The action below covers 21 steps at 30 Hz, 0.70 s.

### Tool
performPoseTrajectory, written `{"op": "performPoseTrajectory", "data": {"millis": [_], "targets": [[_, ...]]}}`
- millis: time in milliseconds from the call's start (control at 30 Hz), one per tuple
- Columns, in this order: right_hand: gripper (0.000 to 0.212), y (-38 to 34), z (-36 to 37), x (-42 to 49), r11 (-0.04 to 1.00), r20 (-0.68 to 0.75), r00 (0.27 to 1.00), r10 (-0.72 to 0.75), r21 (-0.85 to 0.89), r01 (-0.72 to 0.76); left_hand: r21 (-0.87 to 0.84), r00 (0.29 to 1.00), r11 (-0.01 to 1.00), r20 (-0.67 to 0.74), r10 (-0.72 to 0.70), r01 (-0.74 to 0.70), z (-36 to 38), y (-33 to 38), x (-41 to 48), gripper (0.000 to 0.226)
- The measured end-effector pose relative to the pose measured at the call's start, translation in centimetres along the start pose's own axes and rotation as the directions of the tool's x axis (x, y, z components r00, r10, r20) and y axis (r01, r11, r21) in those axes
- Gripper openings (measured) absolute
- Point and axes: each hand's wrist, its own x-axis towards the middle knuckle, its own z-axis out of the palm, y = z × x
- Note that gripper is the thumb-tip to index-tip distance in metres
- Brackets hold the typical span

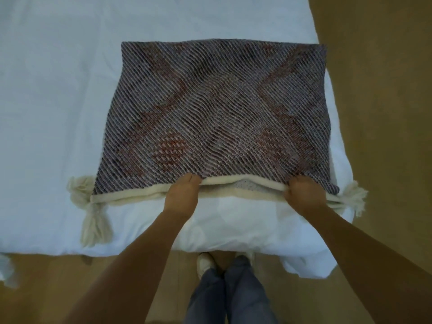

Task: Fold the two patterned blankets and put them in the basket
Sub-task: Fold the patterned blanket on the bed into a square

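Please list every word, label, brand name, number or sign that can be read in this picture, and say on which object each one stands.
None: no readable text shows anywhere in this view.
The purple and rust woven patterned blanket with cream trim bears only a diamond pattern, no visible tag.
The white bed sheet, the tan floor and the cream tassels are plain.
The left hand and right hand, which grip the cream edge, bear no marks.

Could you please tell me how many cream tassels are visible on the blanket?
2 clusters: left tassels at the blanket's near-left corner, right tassels at its near-right corner. Far corners show none; some may be folded under.
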Motion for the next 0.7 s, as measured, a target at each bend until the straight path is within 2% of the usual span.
{"op": "performPoseTrajectory", "data": {"millis": [233,400,467,533,600,700], "targets": [[0.022,0.9,1.5,-2.0,0.999,0.08,0.996,0.029,-0.022,-0.027,0.133,0.99,0.99,0.138,0.031,-0.05,1.1,-0.8,-0.7,0.025],[0.024,0.0,2.6,-2.0,0.996,0.166,0.986,0.03,-0.085,-0.016,0.164,0.977,0.986,0.21,-0.038,0.003,2.6,0.0,-1.0,0.035],[0.021,0.0,2.5,-2.4,0.996,0.079,0.994,0.076,0.045,-0.08,0.177,0.984,0.984,0.17,-0.056,0.026,2.5,0.6,-1.1,0.034],[0.018,0.2,2.0,-3.0,0.946,-0.097,0.972,0.213,0.269,-0.18,0.165,0.994,0.986,0.103,-0.035,0.018,2.3,1.3,-0.9,0.031],[0.016,0.9,1.5,-3.5,0.836,-0.206,0.886,0.415,0.47,-0.282,0.134,0.997,0.99,0.062,0.041,-0.049,2.3,2.4,-0.5,0.03],[0.02,2.6,1.1,-4.1,0.703,-0.192,0.765,0.614,0.573,-0.421,0.113,0.985,0.979,0.066,0.161,-0.168,2.8,4.6,-0.4,0.031]]}}
